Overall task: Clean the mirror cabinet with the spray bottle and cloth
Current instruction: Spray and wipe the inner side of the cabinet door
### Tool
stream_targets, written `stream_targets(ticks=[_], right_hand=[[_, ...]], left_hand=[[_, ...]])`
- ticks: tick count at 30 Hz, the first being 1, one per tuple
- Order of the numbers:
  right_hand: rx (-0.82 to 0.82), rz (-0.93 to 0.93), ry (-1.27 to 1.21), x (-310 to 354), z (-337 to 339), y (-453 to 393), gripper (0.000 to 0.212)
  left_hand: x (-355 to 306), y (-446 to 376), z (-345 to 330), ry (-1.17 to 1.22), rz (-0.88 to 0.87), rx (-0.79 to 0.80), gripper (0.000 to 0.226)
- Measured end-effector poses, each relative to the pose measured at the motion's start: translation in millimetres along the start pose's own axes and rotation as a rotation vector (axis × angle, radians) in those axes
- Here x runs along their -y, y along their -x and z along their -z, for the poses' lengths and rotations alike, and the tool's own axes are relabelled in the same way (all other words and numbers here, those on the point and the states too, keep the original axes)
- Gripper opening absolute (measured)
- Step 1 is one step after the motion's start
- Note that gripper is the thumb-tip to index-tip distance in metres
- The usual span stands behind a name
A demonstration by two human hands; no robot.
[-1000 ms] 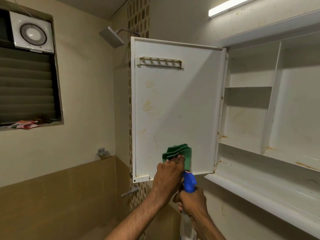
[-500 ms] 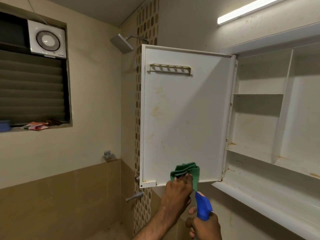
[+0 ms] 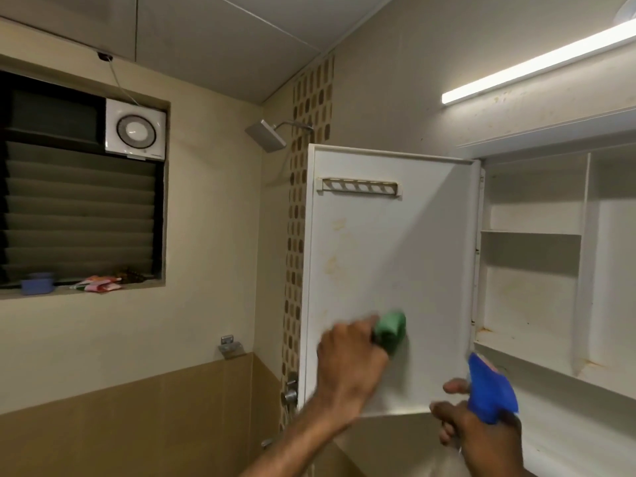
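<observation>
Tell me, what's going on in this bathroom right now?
A person is cleaning a wall cabinet whose door stands swung open. Their left hand grips a folded green cloth and presses it against the lower part of the door's stained inner face. Their right hand holds a blue-topped spray bottle just below the door. The cabinet shelves show rusty marks.

Single head-worn wide-angle view, at head height, facing forward and slightly up at the open cabinet door (image 3: 389, 270) close ahead, shelves (image 3: 530, 235) to the right, window (image 3: 79, 208) far left, both hands (image 3: 351, 363) near at the bottom edge
</observation>
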State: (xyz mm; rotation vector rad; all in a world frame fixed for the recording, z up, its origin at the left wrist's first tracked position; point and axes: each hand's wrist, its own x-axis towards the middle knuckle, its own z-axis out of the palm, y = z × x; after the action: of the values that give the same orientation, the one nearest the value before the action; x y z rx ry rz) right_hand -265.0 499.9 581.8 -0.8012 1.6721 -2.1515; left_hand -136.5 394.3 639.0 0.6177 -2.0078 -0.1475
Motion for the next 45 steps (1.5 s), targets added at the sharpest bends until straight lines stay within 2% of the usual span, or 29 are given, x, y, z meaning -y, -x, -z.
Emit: stream_targets(ticks=[2, 4, 6, 8, 10, 13, 20, 24, 30, 34, 39, 45], right_hand=[[0.083, 0.037, -0.009, 14, -12, -6, 0.038], [0.209, 0.063, 0.004, 32, -30, -10, 0.035], [0.332, 0.044, 0.022, 51, -54, -17, 0.029], [0.414, 0.015, 0.026, 70, -79, -25, 0.029], [0.43, 0.01, 0.048, 90, -103, -35, 0.031], [0.424, 0.03, 0.07, 115, -130, -49, 0.026], [0.309, 0.047, 0.098, 133, -153, -65, 0.028], [0.313, 0.072, 0.028, 127, -148, -67, 0.02], [0.392, -0.026, 0.082, 120, -147, -63, 0.028], [0.355, 0.017, 0.068, 123, -153, -67, 0.028], [0.395, -0.028, 0.083, 112, -153, -61, 0.031], [0.41, -0.045, 0.074, 77, -136, -48, 0.021]], left_hand=[[-11, -31, 39, -0.119, -0.1, -0.261, 0.025], [-18, -62, 71, -0.291, -0.238, -0.512, 0.041], [-20, -92, 91, -0.433, -0.359, -0.603, 0.051], [-16, -117, 97, -0.533, -0.385, -0.474, 0.054], [-3, -132, 97, -0.611, -0.369, -0.304, 0.054], [20, -139, 91, -0.613, -0.344, -0.212, 0.051], [22, -146, 85, -0.513, -0.308, -0.333, 0.033], [11, -148, 87, -0.431, -0.246, -0.396, 0.037], [2, -169, 100, -0.36, -0.068, -0.33, 0.04], [4, -169, 105, -0.354, -0.107, -0.265, 0.039], [12, -148, 91, -0.373, -0.196, -0.263, 0.034], [16, -122, 72, -0.479, -0.234, -0.246, 0.03]])
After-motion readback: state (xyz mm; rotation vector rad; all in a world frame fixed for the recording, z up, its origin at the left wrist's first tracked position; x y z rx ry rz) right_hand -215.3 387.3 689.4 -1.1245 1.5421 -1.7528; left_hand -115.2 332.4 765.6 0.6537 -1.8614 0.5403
